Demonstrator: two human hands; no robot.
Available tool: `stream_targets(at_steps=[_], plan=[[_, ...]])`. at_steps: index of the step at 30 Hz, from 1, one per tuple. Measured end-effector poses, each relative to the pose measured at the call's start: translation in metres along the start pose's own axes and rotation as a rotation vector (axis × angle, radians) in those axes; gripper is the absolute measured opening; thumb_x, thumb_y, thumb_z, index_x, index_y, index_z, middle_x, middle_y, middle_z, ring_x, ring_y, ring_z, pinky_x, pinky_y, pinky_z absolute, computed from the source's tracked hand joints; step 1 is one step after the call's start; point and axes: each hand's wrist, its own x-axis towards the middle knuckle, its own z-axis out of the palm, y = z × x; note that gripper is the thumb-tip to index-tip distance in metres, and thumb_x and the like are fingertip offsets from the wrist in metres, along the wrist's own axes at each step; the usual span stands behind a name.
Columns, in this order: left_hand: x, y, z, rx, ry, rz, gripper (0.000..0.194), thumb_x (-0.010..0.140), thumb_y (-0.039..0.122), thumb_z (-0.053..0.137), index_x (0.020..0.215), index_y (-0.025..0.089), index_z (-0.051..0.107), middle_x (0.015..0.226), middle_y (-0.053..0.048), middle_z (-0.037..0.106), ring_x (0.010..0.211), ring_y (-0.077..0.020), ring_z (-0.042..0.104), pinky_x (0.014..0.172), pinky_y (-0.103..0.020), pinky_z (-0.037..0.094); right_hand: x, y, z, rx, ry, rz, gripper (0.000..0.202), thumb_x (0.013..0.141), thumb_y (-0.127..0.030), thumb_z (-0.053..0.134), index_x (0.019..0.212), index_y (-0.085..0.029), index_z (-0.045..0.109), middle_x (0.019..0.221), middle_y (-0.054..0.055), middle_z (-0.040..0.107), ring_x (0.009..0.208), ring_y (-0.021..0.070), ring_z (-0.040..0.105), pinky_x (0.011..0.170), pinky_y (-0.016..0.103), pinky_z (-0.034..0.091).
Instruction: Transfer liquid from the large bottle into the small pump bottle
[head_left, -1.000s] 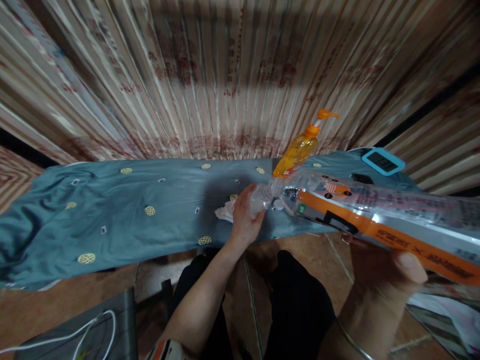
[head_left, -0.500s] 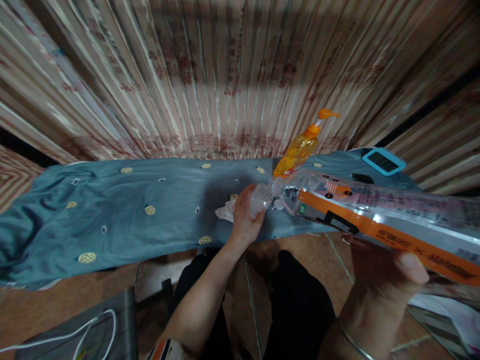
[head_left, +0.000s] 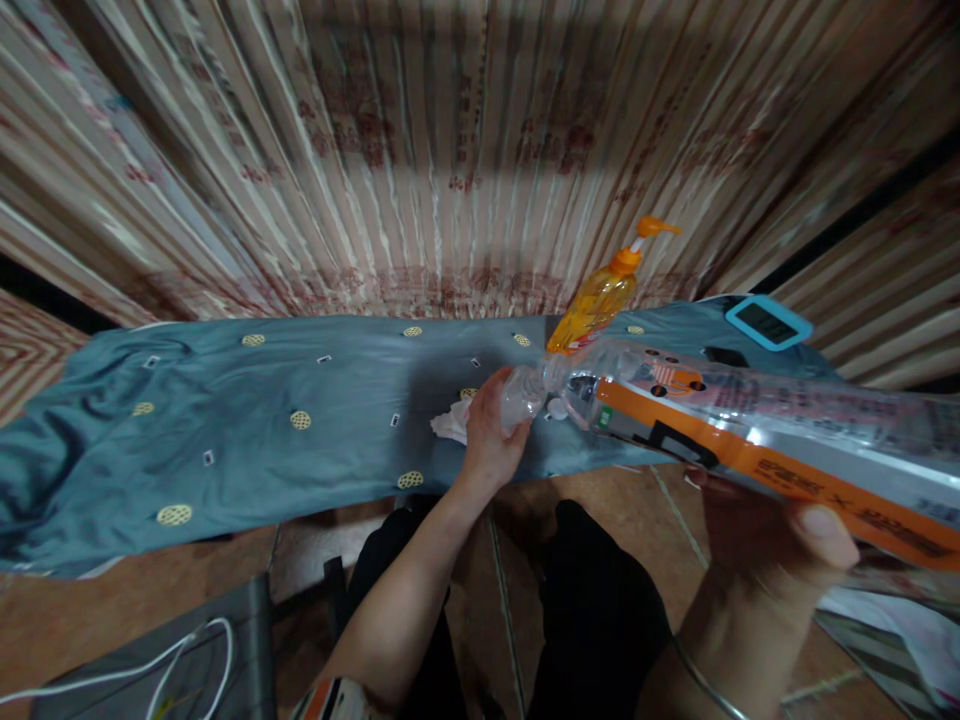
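My left hand (head_left: 495,430) is closed around a small clear bottle (head_left: 523,394), whose neck points right. My right hand (head_left: 772,530) grips a large clear plastic bottle (head_left: 750,425) with an orange and grey label, tilted so its mouth meets the mouth of the small bottle. A crumpled white tissue (head_left: 450,423) lies on the cloth just left of my left hand. Beneath the joined necks is a small white cap (head_left: 556,408). Behind them stands a pump bottle of orange-yellow liquid (head_left: 596,300).
A grey-green patterned cloth (head_left: 247,430) covers the long table. At its right end are a blue-framed device (head_left: 768,322) and a dark flat item (head_left: 725,356). A pleated curtain (head_left: 465,150) hangs behind. At the lower left, a white cable (head_left: 112,680) lies on a dark surface.
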Motion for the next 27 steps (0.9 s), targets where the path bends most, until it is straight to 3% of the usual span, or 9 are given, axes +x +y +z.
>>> stream_targets(at_steps=[10, 19, 24, 27], plan=[[-0.001, -0.0011, 0.0003, -0.002, 0.005, 0.012, 0.06, 0.077, 0.021, 0.062, 0.132, 0.019, 0.04, 0.134, -0.013, 0.053, 0.124, -0.0284, 0.05, 0.104, -0.049, 0.041, 0.0008, -0.0039, 0.0057, -0.01, -0.036, -0.008, 0.056, 0.039, -0.04, 0.083, 0.091, -0.024, 0.07, 0.078, -0.004, 0.064, 0.059, 0.0149, 0.056, 0.039, 0.027, 0.048], [-0.0008, -0.0002, -0.0003, -0.003, -0.007, -0.011, 0.06, 0.077, 0.021, 0.062, 0.132, 0.02, 0.04, 0.135, -0.012, 0.053, 0.124, -0.0284, 0.05, 0.104, -0.049, 0.041, 0.001, -0.0032, 0.0041, -0.004, 0.011, 0.026, 0.042, 0.035, -0.04, 0.084, 0.07, -0.024, 0.067, 0.069, -0.006, 0.063, 0.055, 0.0147, 0.057, 0.039, 0.028, 0.05], [-0.0002, 0.0007, -0.0008, -0.001, -0.012, -0.008, 0.058, 0.078, 0.022, 0.061, 0.132, 0.021, 0.039, 0.134, -0.012, 0.053, 0.124, -0.0282, 0.05, 0.103, -0.049, 0.041, -0.001, -0.0025, 0.0025, -0.003, -0.015, 0.004, 0.041, 0.039, -0.038, 0.082, 0.075, -0.025, 0.068, 0.081, -0.005, 0.066, 0.06, 0.0138, 0.058, 0.04, 0.026, 0.05], [0.0004, 0.0018, -0.001, 0.004, -0.013, -0.016, 0.059, 0.078, 0.022, 0.061, 0.132, 0.021, 0.039, 0.134, -0.012, 0.053, 0.124, -0.0282, 0.05, 0.103, -0.049, 0.041, -0.0012, -0.0026, 0.0023, -0.02, -0.005, 0.009, 0.039, 0.041, -0.04, 0.081, 0.074, -0.024, 0.068, 0.073, -0.005, 0.066, 0.056, 0.0143, 0.058, 0.041, 0.027, 0.051]])
